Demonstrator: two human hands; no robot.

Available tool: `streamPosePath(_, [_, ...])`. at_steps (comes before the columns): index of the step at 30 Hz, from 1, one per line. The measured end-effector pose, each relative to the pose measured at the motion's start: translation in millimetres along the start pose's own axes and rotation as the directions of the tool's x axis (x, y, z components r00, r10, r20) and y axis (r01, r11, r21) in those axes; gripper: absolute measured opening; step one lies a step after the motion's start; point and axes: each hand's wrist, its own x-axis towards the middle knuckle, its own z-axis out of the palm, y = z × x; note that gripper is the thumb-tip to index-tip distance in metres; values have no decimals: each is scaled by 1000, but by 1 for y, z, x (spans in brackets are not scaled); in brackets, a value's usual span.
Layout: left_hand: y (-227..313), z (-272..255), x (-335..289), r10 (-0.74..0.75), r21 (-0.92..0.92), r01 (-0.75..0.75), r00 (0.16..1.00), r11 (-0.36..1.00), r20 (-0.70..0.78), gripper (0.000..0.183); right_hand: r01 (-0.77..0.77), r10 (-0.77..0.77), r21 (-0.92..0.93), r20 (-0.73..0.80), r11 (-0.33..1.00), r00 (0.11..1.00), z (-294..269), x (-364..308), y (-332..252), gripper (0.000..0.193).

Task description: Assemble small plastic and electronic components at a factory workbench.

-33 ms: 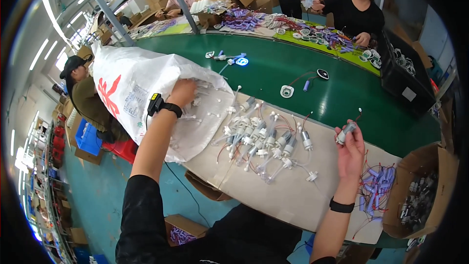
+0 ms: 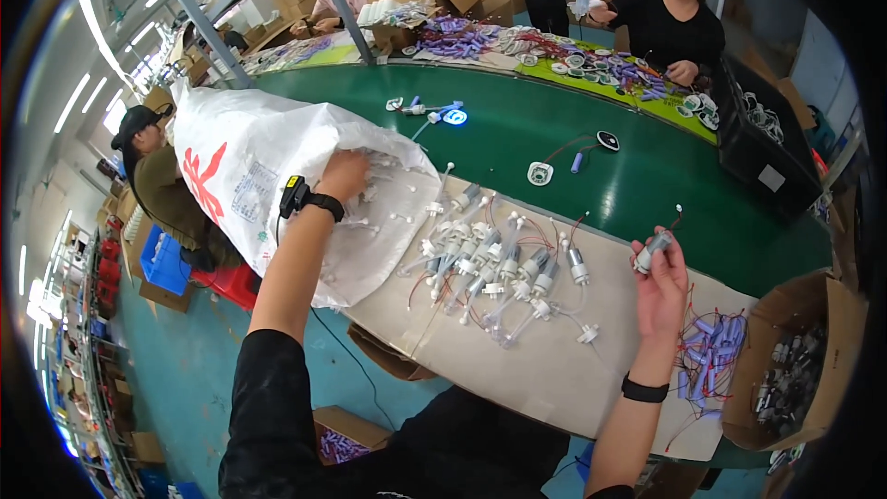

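Observation:
My left hand (image 2: 346, 176) reaches into the mouth of a large white woven sack (image 2: 263, 152). Its fingers are hidden among small white and clear plastic parts (image 2: 379, 212) inside. Held up at the right, my right hand (image 2: 662, 288) has its fingers around a small motor (image 2: 652, 252), a silver cylinder with a pale end and thin leads to a white connector. Between the hands lies a heap of similar motors (image 2: 480, 254) on beige cardboard (image 2: 554, 370), several with clear tubes and red wires. One motor (image 2: 577, 265) lies at the heap's right edge.
Purple battery cells (image 2: 711, 351) with red wires lie right of my forearm, beside a cardboard box (image 2: 836, 360) of dark and silver parts. Across the green belt (image 2: 499, 111) sit a lit round part (image 2: 455, 116) and wired discs (image 2: 540, 174). Other people work beyond and at left.

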Motion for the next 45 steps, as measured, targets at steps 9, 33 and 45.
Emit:
streamPosePath(9, [-2,-42,4,-127,-356,156,987,921,102,28,28,-28,2,-20,1000,999,7,-1,2,44])
streamPosePath(33, [396,-129,-6,264,-566,303,952,-766,152,32,-20,31,256,-41,967,999,-7,12,5,25])
streamPosePath(45, [388,-133,-29,284,-666,285,952,-689,113,32,55,-57,189,5,980,998,6,3,12,22])
